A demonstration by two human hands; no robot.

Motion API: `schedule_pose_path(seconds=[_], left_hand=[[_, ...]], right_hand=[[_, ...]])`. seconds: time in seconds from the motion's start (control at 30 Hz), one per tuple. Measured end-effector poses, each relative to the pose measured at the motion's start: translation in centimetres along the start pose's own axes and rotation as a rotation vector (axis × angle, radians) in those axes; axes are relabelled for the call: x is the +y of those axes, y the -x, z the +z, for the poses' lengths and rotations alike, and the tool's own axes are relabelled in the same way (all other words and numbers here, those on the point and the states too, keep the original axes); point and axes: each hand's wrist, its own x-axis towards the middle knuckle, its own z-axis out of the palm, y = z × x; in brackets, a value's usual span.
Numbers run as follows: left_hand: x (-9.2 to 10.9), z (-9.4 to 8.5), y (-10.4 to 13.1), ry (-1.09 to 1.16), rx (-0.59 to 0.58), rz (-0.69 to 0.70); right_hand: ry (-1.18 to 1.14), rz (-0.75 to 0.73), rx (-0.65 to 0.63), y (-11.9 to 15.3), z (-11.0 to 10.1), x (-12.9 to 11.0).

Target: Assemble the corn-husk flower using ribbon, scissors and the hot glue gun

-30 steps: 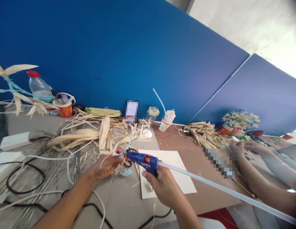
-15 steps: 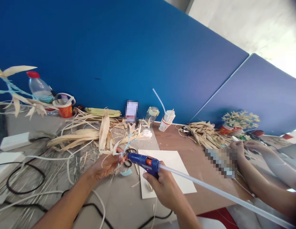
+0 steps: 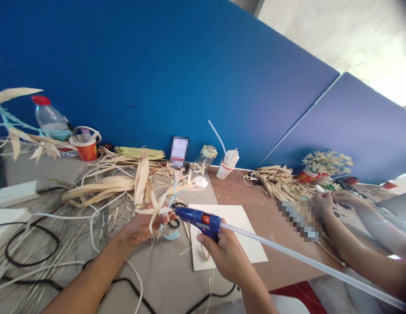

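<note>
My right hand grips a blue hot glue gun, fingers wrapped round its handle. A long clear glue stick runs out of the gun's back end towards the lower right. My left hand is closed on a corn husk flower with pale pointed petals and a light blue wrapped stem. The gun's nozzle is right at the stem, close to my left fingertips; whether it touches I cannot tell. Beneath the fingers lie black-handled scissors, partly hidden, and a scrap of light blue paper.
Dried corn husks lie behind my left hand. A white sheet rests under the gun. Cables cross the left side. A paper cup, a jar and a red-capped bottle stand at the back. A co-worker's arms reach in from the right.
The husk flower has turned in my left hand, so its spread petals now face me more. The glue gun stays near the stem. The whole view has shifted slightly.
</note>
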Motion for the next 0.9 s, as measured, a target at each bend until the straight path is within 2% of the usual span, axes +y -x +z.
schedule_pose_path(seconds=[0.13, 0.37, 0.6, 0.9], left_hand=[[0.1, 0.2, 0.0, 0.001, -0.029, 0.016], [-0.7, -0.5, -0.3, 0.070, 0.067, 0.019], [-1.1, -1.3, -0.7, 0.138, 0.066, 0.054], [-0.1, -0.4, -0.6, 0.185, 0.044, 0.086]], right_hand=[[-0.009, 0.036, 0.011, -0.1, -0.4, 0.0], [-0.007, 0.108, 0.060, -0.1, -1.0, 0.0], [-0.020, 0.115, 0.000, -0.3, -0.9, 0.0], [-0.032, 0.113, -0.002, -0.2, -0.9, -0.3]])
